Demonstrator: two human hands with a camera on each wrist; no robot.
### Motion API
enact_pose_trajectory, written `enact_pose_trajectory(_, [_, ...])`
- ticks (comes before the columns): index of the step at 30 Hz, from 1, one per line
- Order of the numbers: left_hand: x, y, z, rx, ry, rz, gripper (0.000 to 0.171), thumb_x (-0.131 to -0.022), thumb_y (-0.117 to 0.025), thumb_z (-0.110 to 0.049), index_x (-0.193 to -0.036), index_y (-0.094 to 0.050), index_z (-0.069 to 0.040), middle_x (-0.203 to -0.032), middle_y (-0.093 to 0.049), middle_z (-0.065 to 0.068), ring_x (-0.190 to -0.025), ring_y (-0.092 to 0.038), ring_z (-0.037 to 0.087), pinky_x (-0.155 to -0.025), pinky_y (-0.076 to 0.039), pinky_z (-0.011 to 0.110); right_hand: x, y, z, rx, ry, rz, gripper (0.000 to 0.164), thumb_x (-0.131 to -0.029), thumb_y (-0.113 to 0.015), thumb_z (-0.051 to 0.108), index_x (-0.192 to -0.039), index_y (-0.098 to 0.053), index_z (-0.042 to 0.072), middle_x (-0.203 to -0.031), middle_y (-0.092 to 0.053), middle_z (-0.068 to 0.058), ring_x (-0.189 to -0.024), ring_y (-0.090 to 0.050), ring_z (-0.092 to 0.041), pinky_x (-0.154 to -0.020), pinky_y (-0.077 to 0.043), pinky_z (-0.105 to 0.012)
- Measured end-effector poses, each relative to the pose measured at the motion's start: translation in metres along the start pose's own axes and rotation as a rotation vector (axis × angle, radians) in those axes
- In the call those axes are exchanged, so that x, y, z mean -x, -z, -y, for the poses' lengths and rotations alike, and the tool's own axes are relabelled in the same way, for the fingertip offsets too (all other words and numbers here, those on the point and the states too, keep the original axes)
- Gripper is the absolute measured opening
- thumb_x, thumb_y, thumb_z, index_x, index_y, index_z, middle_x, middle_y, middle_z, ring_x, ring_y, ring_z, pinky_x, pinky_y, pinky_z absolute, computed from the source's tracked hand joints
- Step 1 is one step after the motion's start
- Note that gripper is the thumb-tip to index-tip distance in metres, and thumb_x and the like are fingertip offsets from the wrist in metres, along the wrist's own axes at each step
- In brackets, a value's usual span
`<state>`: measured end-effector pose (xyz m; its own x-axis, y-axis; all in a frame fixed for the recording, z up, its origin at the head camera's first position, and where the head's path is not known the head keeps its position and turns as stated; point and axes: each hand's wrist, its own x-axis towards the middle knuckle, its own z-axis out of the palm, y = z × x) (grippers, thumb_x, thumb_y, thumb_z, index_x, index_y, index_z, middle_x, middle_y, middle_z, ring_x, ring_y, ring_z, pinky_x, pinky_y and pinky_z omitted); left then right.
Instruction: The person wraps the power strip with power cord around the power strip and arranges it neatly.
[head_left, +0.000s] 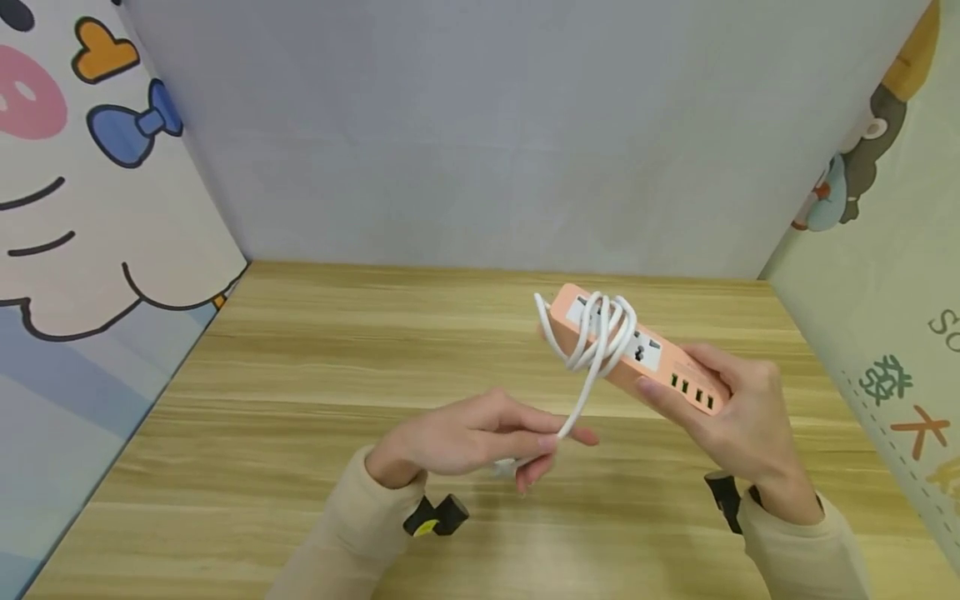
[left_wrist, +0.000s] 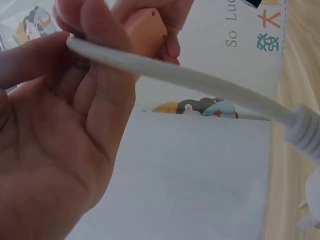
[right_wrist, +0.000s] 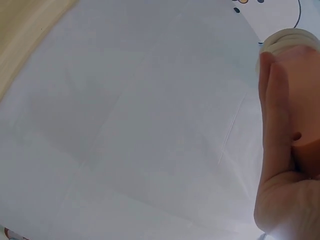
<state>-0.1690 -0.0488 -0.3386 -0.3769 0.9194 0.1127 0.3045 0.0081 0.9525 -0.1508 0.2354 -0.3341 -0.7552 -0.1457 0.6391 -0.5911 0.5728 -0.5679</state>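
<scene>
An orange power strip (head_left: 626, 379) with white socket panels and several USB ports is held above the table, tilted, by my right hand (head_left: 750, 412) at its USB end. White cord (head_left: 600, 350) is wound in several loops around the strip's other half. From the loops the cord runs down to my left hand (head_left: 480, 433), which pinches it between thumb and fingers. Past that hand the cord's free end hangs, and its white plug (left_wrist: 314, 197) shows at the right edge of the left wrist view. In the right wrist view, fingers (right_wrist: 277, 115) lie along the strip's underside.
A wood-grain table (head_left: 300, 358) lies below both hands. Behind it stands a plain grey-white backdrop (head_left: 465, 167). Printed cartoon panels flank it on the left (head_left: 97, 208) and right (head_left: 885, 292). Each wrist wears a small black camera mount.
</scene>
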Motion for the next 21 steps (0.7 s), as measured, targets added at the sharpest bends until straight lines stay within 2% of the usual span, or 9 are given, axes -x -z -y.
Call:
enact_pose_trajectory(4, [-0.001,0.009,0.013,-0.012,0.007,0.111,0.035,-0.11,-0.038,-0.013,-0.106,-0.069,0.003,-0.079,-0.062,0.013,-0.079,-0.053,0.009,-0.083,-0.043,0.02,0.002,0.002,0.003,-0.062,0.002,0.024,0.027,-0.072,-0.084,0.0,-0.098,-0.076,0.004,-0.062,-0.06,0.007,-0.041,-0.046,0.0,-0.039,-0.037,-0.02])
enact_pose_trajectory(5, [0.0,0.011,0.016,-0.007,0.015,0.126,0.036,-0.111,-0.038,-0.014,-0.11,-0.069,0.004,-0.081,-0.063,0.014,-0.08,-0.054,0.009,-0.084,-0.045,0.021,0.002,0.002,0.004,-0.074,0.0,0.033,0.026,-0.072,-0.084,0.0,-0.097,-0.076,0.004,-0.062,-0.061,0.007,-0.041,-0.046,0.0,-0.038,-0.037,-0.02])
enact_pose_trajectory(7, [0.0,0.015,0.023,-0.001,0.027,0.134,0.037,-0.111,-0.039,-0.016,-0.119,-0.069,0.003,-0.079,-0.061,0.013,-0.081,-0.056,0.01,-0.086,-0.048,0.024,0.003,0.003,0.006,-0.097,-0.006,0.05,0.025,-0.073,-0.082,-0.002,-0.096,-0.075,0.004,-0.062,-0.061,0.007,-0.041,-0.045,0.0,-0.038,-0.037,-0.02])
enact_pose_trajectory(13, [-0.001,0.019,0.033,-0.035,0.067,0.11,0.037,-0.11,-0.042,-0.019,-0.099,-0.072,0.0,-0.087,-0.066,0.006,-0.082,-0.058,0.009,-0.084,-0.05,0.026,0.005,0.005,0.013,-0.133,-0.006,0.101,0.028,-0.073,-0.081,-0.005,-0.096,-0.075,0.009,-0.062,-0.059,0.006,-0.041,-0.044,-0.002,-0.038,-0.036,-0.02])
enact_pose_trajectory(17, [0.0,0.02,0.036,-0.082,0.087,0.112,0.031,-0.108,-0.045,-0.016,-0.098,-0.07,-0.002,-0.091,-0.067,0.007,-0.084,-0.059,0.008,-0.084,-0.051,0.024,0.008,0.006,0.017,-0.171,0.008,0.151,0.031,-0.071,-0.082,-0.007,-0.095,-0.073,0.012,-0.062,-0.057,0.006,-0.041,-0.043,-0.002,-0.038,-0.036,-0.02])
enact_pose_trajectory(21, [0.0,0.021,0.039,-0.106,0.091,0.087,0.026,-0.106,-0.049,-0.013,-0.1,-0.071,-0.002,-0.093,-0.069,0.01,-0.086,-0.06,0.006,-0.084,-0.052,0.026,0.009,0.007,0.02,-0.206,0.015,0.198,0.035,-0.07,-0.082,-0.009,-0.096,-0.073,0.013,-0.064,-0.06,0.006,-0.043,-0.045,-0.002,-0.04,-0.037,-0.019])
